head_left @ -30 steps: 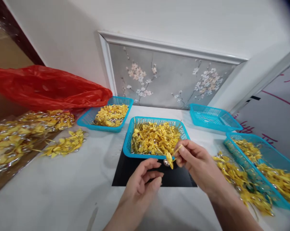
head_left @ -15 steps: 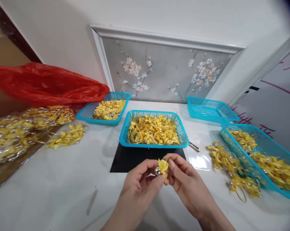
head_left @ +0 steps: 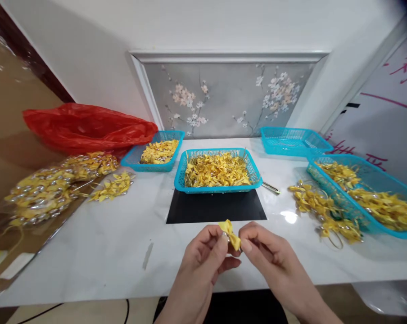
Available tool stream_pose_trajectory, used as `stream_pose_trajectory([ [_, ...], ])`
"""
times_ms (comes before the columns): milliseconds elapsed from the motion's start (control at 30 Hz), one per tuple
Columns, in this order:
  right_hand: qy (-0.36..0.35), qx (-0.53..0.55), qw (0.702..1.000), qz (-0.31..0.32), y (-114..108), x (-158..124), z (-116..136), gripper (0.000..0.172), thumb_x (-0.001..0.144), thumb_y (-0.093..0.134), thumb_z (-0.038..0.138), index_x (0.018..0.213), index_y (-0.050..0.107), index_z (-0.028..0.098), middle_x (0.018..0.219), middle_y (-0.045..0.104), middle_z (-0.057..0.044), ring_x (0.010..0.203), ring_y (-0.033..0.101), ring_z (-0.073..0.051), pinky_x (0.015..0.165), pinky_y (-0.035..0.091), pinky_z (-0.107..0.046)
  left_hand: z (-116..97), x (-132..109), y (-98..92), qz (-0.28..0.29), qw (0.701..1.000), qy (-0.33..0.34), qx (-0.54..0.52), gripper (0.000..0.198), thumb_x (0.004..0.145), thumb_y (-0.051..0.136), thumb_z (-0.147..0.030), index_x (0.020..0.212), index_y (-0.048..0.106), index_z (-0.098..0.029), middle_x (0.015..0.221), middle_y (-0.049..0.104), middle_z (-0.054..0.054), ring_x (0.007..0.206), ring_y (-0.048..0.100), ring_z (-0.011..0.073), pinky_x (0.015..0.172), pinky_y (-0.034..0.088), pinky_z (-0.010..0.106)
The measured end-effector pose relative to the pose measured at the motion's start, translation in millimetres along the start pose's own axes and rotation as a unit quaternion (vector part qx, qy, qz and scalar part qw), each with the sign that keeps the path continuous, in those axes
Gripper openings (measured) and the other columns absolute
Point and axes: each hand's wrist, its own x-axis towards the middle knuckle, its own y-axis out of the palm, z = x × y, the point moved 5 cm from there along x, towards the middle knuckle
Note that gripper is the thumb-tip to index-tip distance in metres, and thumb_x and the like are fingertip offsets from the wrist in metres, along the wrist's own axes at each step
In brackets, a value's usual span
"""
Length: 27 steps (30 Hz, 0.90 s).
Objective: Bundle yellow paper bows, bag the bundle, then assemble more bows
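A small yellow ribbon bow [head_left: 232, 236] is between my two hands, above the table's front part. My left hand [head_left: 201, 265] is closed, pinching the bow's left side between thumb and forefinger, with a bit of shiny silver beside the thumb. At the bow's right end, my right hand [head_left: 278, 256] has its thumb and forefinger pressed together; the exact part gripped is hidden. Beyond the hands, a blue basket [head_left: 220, 190] full of similar yellow bows stands at the back edge of a black mat [head_left: 217, 209].
To the left are bagged bows with silver beads [head_left: 43, 193], a red plastic bag [head_left: 88, 128] and another blue basket [head_left: 149, 168]. At right stand an empty-looking blue basket [head_left: 296, 147], a partly filled one [head_left: 368, 220] and loose bows [head_left: 314, 202]. A small cutter [head_left: 271, 187] lies beside the middle basket.
The bow has turned, its ribbon now lying slantwise between my hands, and the silver ball is mostly covered. My view has shifted, bringing the table's front edge into sight.
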Motion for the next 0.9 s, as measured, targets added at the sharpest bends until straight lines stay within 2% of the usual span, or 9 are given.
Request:
stream_pose_trajectory([
  [100,0.014,0.002,1.000,0.023,-3.0,-3.8,-1.1,0.025,0.095,0.046,0.037,0.079,0.053,0.020,0.079,0.051,-0.001,0.073,0.046,-0.015,0.065,0.039,-0.026,1.9,-2.4,-5.3,-0.018,1.000,-0.001,-0.019,0.022,0.089,0.055,-0.040,0.085,0.065,-0.022,0.091,0.061,0.003,0.086,0.056,0.0162,0.073,0.053,0.027],
  [233,0.052,0.003,0.997,0.049,-5.2,-2.2,-9.0,0.028,0.096,0.043,0.042,0.079,0.049,0.020,0.074,0.046,0.001,0.069,0.041,-0.014,0.060,0.034,-0.025,1.5,2.6,-12.1,-0.059,0.998,-0.010,-0.017,0.015,0.087,0.059,-0.039,0.092,0.064,-0.025,0.088,0.061,0.001,0.080,0.058,0.0155,0.067,0.054,0.027],
  [433,0.090,0.012,0.995,0.045,-11.7,13.6,-23.0,0.034,0.095,0.042,0.049,0.077,0.047,0.021,0.070,0.042,0.003,0.064,0.037,-0.013,0.057,0.029,-0.025,0.6,19.4,-10.6,-0.040,0.998,-0.038,0.020,0.013,0.081,0.068,-0.031,0.081,0.066,-0.019,0.077,0.062,0.001,0.069,0.056,0.0116,0.064,0.053,0.023],
  [600,0.112,0.099,0.988,0.024,-17.4,23.7,-33.1,0.035,0.094,0.045,0.049,0.075,0.049,0.019,0.069,0.047,0.002,0.066,0.042,-0.013,0.062,0.033,-0.025,1.0,33.7,-11.0,-0.048,0.997,-0.050,0.024,0.016,0.080,0.069,-0.033,0.075,0.064,-0.018,0.074,0.063,0.001,0.070,0.059,0.0126,0.066,0.053,0.023],
  [733,0.139,0.194,0.970,0.037,-15.2,30.3,-39.2,0.033,0.093,0.049,0.046,0.076,0.050,0.018,0.068,0.051,0.001,0.064,0.044,-0.012,0.061,0.035,-0.024,2.8,41.6,-13.7,-0.072,0.995,-0.063,-0.001,0.018,0.083,0.065,-0.039,0.086,0.064,-0.021,0.082,0.068,0.003,0.072,0.062,0.0153,0.063,0.053,0.025],
  [833,0.148,0.174,0.972,0.054,-13.9,34.9,-39.6,0.032,0.094,0.048,0.043,0.075,0.048,0.018,0.068,0.051,0.002,0.063,0.043,-0.011,0.061,0.034,-0.024,0.1,45.0,-16.4,-0.085,0.995,-0.052,0.028,0.020,0.083,0.064,-0.041,0.088,0.063,-0.022,0.082,0.067,0.001,0.071,0.061,0.0151,0.062,0.053,0.026],
  [900,0.141,0.124,0.980,0.066,-13.7,37.2,-37.7,0.031,0.095,0.046,0.040,0.073,0.046,0.018,0.067,0.050,0.002,0.064,0.044,-0.012,0.061,0.034,-0.024,-2.8,46.3,-17.6,-0.086,0.993,-0.040,0.074,0.020,0.079,0.069,-0.039,0.080,0.062,-0.020,0.073,0.063,-0.001,0.068,0.058,0.0138,0.062,0.053,0.025],
])
